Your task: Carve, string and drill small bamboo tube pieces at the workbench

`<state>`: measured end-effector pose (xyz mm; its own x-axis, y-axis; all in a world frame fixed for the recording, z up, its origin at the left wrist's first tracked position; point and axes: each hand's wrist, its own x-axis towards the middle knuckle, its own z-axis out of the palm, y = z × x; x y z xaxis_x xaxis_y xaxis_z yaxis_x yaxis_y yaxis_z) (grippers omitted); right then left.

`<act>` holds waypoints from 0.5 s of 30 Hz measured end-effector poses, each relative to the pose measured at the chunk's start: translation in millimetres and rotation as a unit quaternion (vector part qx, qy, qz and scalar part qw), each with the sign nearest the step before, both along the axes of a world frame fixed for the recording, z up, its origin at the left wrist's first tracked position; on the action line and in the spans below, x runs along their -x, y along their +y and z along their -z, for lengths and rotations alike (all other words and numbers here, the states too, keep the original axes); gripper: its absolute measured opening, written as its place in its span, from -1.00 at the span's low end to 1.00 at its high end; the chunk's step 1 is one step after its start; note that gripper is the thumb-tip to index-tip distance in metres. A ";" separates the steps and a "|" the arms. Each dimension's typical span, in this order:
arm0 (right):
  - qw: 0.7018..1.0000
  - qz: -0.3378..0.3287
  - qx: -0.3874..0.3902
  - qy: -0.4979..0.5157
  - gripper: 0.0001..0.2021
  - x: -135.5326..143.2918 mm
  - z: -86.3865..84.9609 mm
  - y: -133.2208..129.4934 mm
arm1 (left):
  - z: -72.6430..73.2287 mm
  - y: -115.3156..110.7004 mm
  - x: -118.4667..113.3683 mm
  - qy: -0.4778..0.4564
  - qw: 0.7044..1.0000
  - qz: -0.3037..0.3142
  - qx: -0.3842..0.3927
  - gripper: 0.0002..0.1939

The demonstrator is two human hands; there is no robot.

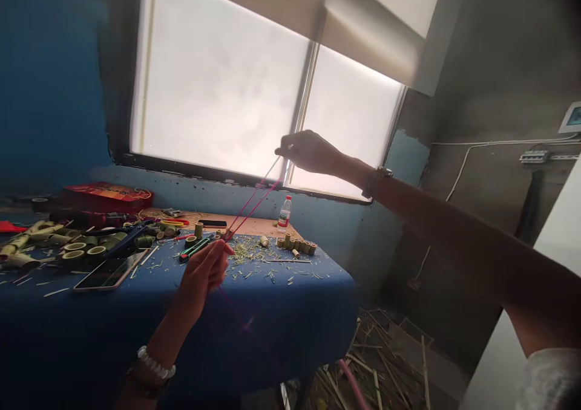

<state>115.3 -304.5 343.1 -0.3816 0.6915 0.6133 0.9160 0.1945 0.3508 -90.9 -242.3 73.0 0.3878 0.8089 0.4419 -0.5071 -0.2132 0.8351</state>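
Note:
A thin pink string (255, 207) runs as two taut strands between my two hands, slanting up to the right. My left hand (206, 270), low over the front of the table, is closed in a pinch on its lower end. Higher up and farther right, in front of the bright window, my right hand (305, 150) pinches the upper end with its fingertips. A small piece seems to sit at my left fingertips, but it is too small to name. Just beyond that hand lies a green-and-black handled tool (195, 248) on the blue tablecloth (281, 301).
Bamboo shavings (247, 251) litter the cloth. Short bamboo pieces (295, 243) stand in a row near a water bottle (284, 213). Leftward are a phone (109, 271), cut bamboo rings (75, 256), and a red box (109, 198). Bamboo sticks (381, 361) cover the floor.

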 end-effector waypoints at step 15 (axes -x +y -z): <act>0.955 0.208 -0.212 -0.007 -0.60 -81.5 -64.9 -60.0 | 25.1 36.2 29.7 0.151 0.985 -0.075 -0.034 -0.34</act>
<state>196.8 -364.6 407.9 -0.1382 0.4755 0.8688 0.8773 -0.3483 0.3302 -120.6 -206.1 47.9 0.3880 0.8395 0.3804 -0.1970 -0.3277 0.9240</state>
